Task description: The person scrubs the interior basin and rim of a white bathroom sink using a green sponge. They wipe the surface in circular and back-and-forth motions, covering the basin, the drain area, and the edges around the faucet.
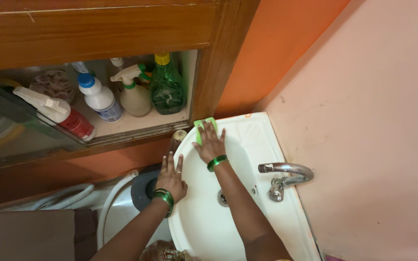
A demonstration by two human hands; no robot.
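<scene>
We see open basin (204,212) below our right hand (210,145), w/ tap (286,175) off to its right; wooden cabinet frame (214,72) blocks just above, spray bottles (165,87) crowding shelf beyond.

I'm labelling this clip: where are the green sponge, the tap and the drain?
green sponge (201,126), head view, top edge above the right hand's fingers.
tap (289,168), head view, curved metal spout.
drain (223,197), head view, metal ring beside the forearm.
</scene>
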